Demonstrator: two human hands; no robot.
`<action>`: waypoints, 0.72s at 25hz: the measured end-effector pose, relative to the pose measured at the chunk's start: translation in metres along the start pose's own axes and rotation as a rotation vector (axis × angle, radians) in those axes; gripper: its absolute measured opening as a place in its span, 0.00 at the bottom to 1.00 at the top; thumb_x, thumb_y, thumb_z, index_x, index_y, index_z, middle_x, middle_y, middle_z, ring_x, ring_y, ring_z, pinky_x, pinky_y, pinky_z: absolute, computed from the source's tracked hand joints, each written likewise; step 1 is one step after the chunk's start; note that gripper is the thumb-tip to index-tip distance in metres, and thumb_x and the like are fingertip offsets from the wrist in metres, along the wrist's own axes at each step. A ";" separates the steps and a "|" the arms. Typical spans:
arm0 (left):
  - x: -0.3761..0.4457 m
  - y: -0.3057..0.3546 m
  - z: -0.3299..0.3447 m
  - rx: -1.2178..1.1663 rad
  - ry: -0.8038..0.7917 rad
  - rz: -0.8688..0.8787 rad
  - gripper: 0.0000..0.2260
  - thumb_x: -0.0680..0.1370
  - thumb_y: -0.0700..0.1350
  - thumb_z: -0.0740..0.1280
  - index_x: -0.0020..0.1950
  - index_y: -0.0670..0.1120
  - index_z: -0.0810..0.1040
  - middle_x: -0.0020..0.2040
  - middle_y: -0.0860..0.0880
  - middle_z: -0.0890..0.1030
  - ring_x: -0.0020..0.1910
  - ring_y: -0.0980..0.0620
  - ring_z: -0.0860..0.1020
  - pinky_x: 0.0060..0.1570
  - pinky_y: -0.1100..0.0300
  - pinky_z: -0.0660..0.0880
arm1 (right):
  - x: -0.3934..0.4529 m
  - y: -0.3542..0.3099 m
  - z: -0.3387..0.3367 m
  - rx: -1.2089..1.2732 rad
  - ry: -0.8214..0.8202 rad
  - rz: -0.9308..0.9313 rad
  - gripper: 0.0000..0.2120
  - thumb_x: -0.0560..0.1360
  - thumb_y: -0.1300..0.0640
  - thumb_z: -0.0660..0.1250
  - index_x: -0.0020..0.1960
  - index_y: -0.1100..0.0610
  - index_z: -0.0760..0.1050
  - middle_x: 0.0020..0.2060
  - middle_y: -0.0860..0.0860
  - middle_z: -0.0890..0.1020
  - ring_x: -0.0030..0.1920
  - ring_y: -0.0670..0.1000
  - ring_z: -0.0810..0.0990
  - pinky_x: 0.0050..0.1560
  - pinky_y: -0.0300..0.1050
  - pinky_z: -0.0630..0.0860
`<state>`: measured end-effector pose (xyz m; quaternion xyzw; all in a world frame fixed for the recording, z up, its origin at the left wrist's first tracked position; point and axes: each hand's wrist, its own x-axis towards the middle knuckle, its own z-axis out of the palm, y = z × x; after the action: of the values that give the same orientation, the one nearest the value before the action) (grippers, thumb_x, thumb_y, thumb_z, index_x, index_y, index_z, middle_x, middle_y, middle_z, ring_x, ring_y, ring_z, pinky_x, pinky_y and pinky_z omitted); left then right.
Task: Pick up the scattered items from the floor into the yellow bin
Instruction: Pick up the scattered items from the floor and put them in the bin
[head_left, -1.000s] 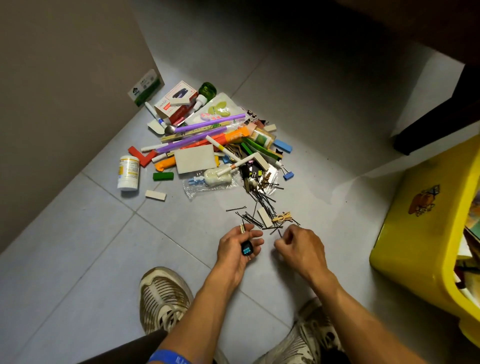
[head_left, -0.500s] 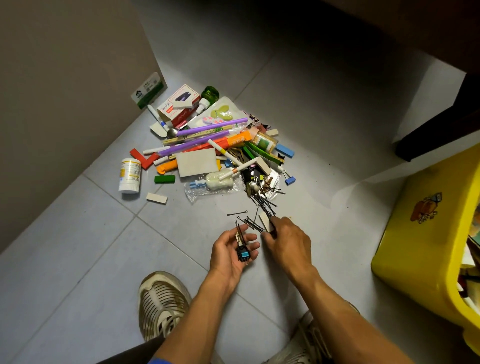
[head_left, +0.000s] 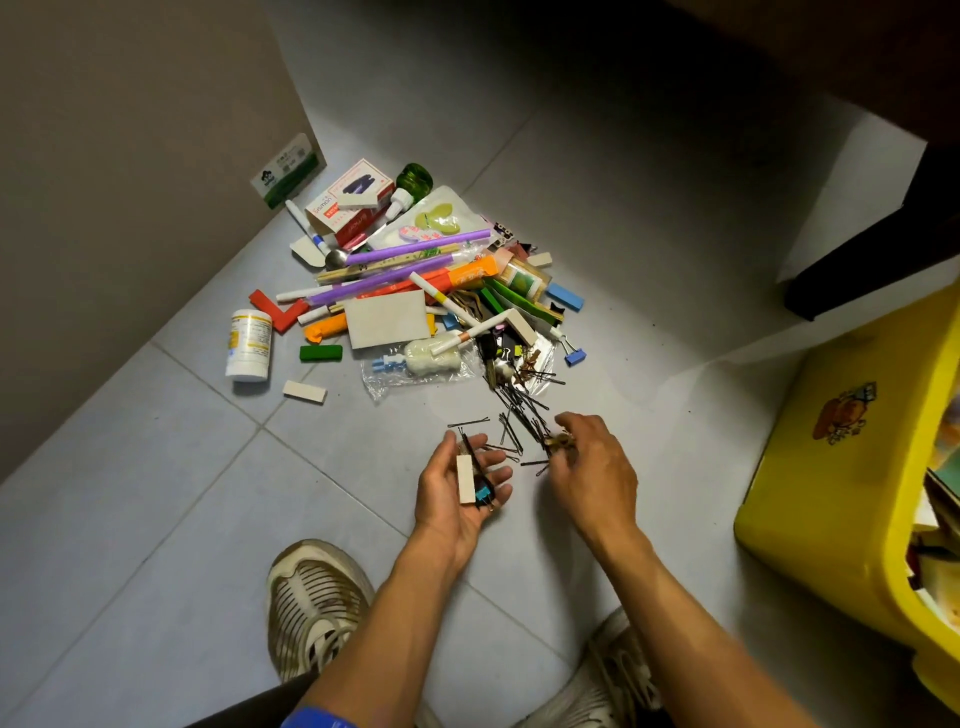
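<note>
cupping a cream block (head_left: 466, 478) palm-up, left hand (head_left: 457, 488) grip loose, right hand (head_left: 592, 467) pinching tan clip (head_left: 558, 442)

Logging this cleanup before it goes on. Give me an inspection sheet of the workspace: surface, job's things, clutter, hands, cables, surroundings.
Surface: grey tiled floor, grout lines visible.
Job's things: yellow bin at right, already holding items; pile of scattered items by the wall; loose black hairpins nearest the hands.
Clutter: white bottle on its side, green block, cream block, blue binder clip, all apart from the pile's centre.
Hands: left hand palm up, cradling a cream block, hairpins and a small blue-black item; right hand pinching a small tan item at the hairpins.
Cables: nothing seen.
Surroundings: beige wall left, dark furniture upper right, two shoes below.
</note>
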<state>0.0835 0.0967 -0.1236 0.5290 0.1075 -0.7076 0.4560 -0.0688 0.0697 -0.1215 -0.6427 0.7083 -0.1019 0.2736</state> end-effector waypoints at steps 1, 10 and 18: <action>-0.001 0.001 0.000 0.006 0.007 0.009 0.18 0.79 0.56 0.61 0.54 0.42 0.79 0.41 0.42 0.82 0.37 0.45 0.80 0.39 0.54 0.75 | 0.006 0.008 -0.003 -0.156 -0.056 -0.013 0.13 0.79 0.55 0.63 0.63 0.51 0.75 0.60 0.51 0.77 0.54 0.52 0.76 0.50 0.44 0.75; 0.003 0.001 -0.001 -0.003 -0.015 0.032 0.19 0.78 0.59 0.61 0.53 0.44 0.79 0.45 0.42 0.83 0.44 0.44 0.81 0.45 0.52 0.76 | -0.011 -0.028 -0.001 0.322 -0.110 -0.071 0.14 0.73 0.39 0.66 0.49 0.48 0.81 0.44 0.42 0.82 0.41 0.42 0.79 0.40 0.37 0.74; 0.003 0.013 -0.011 -0.057 0.026 0.089 0.17 0.80 0.56 0.60 0.52 0.43 0.78 0.43 0.42 0.83 0.37 0.45 0.81 0.39 0.54 0.75 | 0.014 -0.028 0.032 -0.300 -0.025 0.038 0.12 0.80 0.51 0.62 0.54 0.58 0.78 0.50 0.54 0.79 0.48 0.56 0.77 0.42 0.47 0.72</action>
<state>0.1005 0.0946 -0.1266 0.5291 0.1099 -0.6762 0.5007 -0.0285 0.0583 -0.1373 -0.6639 0.7243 0.0183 0.1854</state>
